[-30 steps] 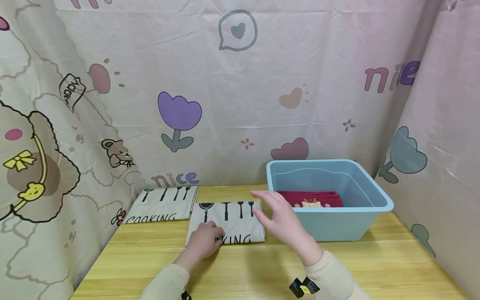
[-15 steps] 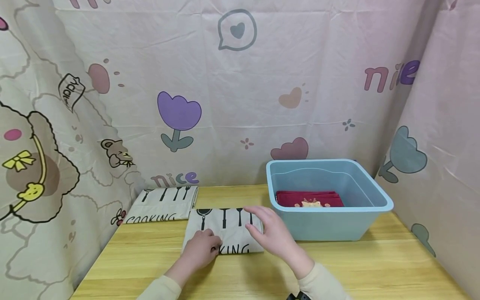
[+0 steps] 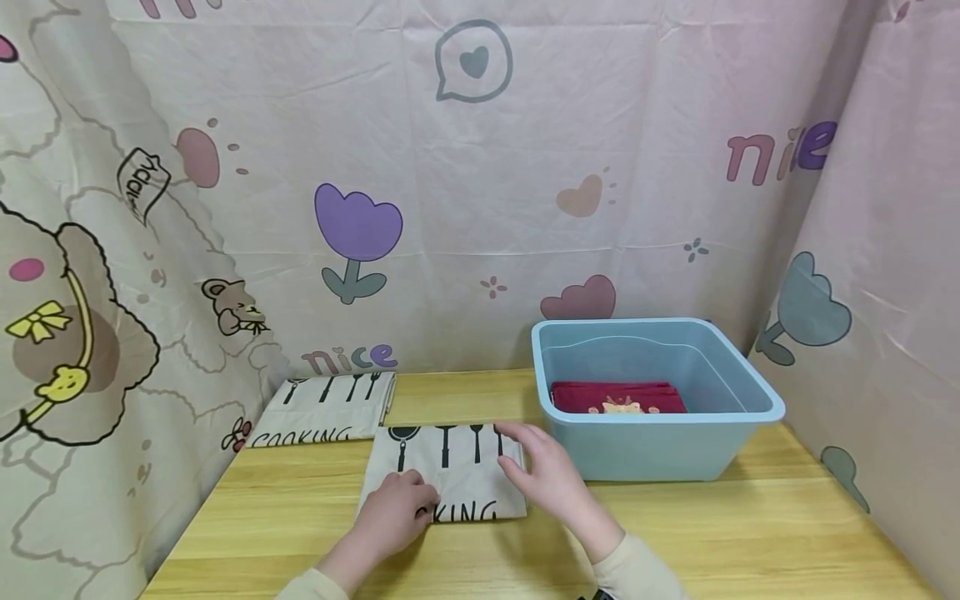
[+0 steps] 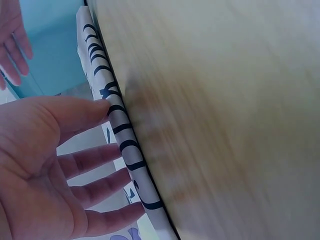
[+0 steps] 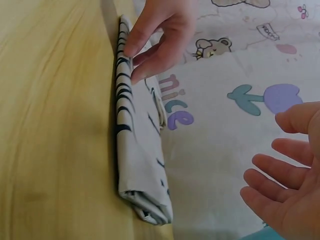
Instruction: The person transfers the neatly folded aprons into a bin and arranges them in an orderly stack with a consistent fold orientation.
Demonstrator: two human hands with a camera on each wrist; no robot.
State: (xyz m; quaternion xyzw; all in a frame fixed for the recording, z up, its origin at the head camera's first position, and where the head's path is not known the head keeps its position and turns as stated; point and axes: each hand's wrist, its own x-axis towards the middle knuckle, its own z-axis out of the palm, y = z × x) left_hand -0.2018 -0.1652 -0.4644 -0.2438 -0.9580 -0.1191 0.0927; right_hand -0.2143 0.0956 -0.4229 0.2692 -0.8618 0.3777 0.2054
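A folded white cloth (image 3: 468, 487) with black kitchen utensils and lettering lies flat on the wooden table. At its front left edge, my left hand (image 3: 399, 510) pinches it; in the left wrist view the thumb (image 4: 95, 109) is at the folded rim and the fingertips rest on top. My right hand (image 3: 551, 475) is held over the cloth's right side, its fingers spread and holding nothing. The right wrist view shows that hand (image 5: 295, 175) apart from the cloth (image 5: 142, 165), whose stacked folds show at the near end.
Behind on the left lies a second folded cloth (image 3: 326, 410) with the same print. A light blue plastic bin (image 3: 660, 450) stands at the right, with dark red folded fabric (image 3: 630, 397) inside. Printed curtains (image 3: 465, 217) enclose the wooden table (image 3: 675, 529) at back and sides.
The front cloth has slid toward me with my left hand on it. My right hand has come nearer and slightly left, staying over the cloth's right side. The bin and rear cloth stayed put.
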